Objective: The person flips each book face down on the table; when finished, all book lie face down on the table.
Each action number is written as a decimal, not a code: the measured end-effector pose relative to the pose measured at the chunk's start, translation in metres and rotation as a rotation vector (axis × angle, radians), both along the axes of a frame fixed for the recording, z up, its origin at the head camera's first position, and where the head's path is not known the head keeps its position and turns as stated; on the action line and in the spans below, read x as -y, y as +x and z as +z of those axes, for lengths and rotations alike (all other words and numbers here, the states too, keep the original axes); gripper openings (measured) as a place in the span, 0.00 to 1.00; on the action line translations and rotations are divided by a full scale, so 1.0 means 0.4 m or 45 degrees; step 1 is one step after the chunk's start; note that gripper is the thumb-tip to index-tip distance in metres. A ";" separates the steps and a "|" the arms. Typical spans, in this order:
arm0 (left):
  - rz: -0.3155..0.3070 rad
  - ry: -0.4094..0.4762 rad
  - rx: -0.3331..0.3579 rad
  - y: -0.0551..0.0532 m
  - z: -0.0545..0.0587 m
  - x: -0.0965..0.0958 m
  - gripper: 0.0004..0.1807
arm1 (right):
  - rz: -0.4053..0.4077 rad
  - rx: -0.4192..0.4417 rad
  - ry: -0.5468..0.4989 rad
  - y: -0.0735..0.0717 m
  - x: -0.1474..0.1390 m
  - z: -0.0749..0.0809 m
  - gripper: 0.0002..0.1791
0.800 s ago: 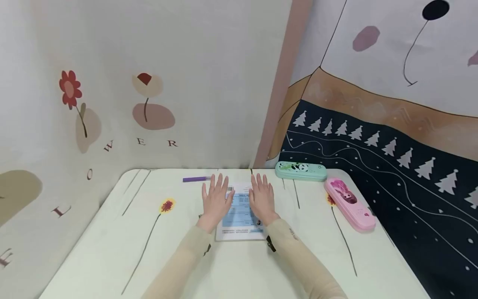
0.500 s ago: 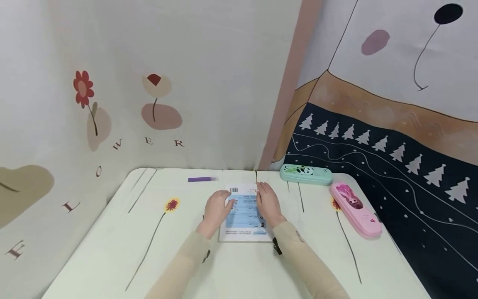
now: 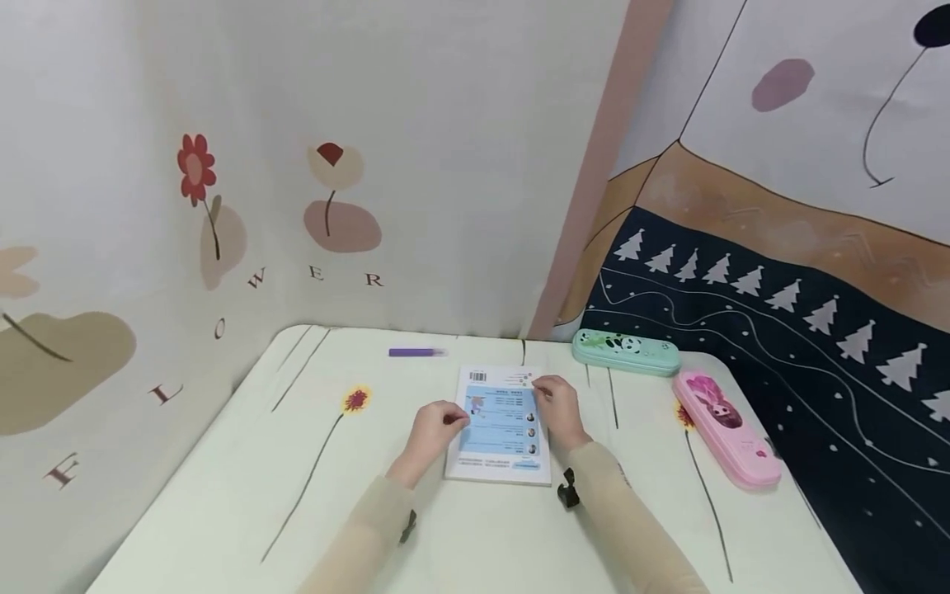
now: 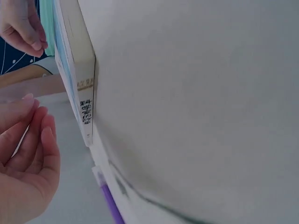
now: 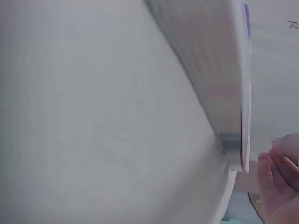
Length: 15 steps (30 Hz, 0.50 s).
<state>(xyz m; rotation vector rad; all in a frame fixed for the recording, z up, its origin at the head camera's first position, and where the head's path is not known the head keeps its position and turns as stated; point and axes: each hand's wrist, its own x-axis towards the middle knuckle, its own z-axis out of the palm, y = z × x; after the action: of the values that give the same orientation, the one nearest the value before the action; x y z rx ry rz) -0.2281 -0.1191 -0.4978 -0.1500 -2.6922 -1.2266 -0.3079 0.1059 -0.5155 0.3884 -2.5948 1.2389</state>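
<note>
A thick book (image 3: 499, 421) lies on the white table, its white and light blue cover with a barcode facing up. My left hand (image 3: 432, 429) is at the book's left edge, fingers curled and thumb tip against the fingertips. Close up, the left wrist view shows nothing between the fingers of this hand (image 4: 35, 163) and the book's spine (image 4: 84, 70) beside it. My right hand (image 3: 560, 410) is at the book's upper right edge, curled likewise. In the right wrist view that hand (image 5: 280, 179) appears apart from the book (image 5: 219, 84), thumb and fingertips together.
A purple pen (image 3: 412, 352) lies behind the book to the left. At the back right lies a mint pencil case (image 3: 627, 353) with a panda print, and a pink pencil case (image 3: 727, 433) is near the table's right edge. Printed cloth hangs behind.
Both hands lay with straight fingers over the book. They have drawn back towards its sides, and their fingers have curled. More of the cover shows. The head view has turned slightly left.
</note>
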 end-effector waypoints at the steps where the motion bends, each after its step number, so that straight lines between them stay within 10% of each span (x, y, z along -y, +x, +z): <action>1: 0.004 0.065 0.043 0.003 -0.003 0.002 0.02 | 0.002 0.003 -0.025 -0.002 -0.005 -0.002 0.10; 15: 0.045 0.320 0.373 0.044 -0.027 0.041 0.03 | -0.053 0.232 -0.222 -0.039 -0.042 -0.024 0.10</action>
<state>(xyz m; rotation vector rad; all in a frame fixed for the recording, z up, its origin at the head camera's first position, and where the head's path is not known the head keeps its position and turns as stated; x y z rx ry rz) -0.2106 -0.1357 -0.5087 0.1202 -2.7257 -1.6772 -0.3236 0.1228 -0.5250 0.1948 -2.5976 1.5374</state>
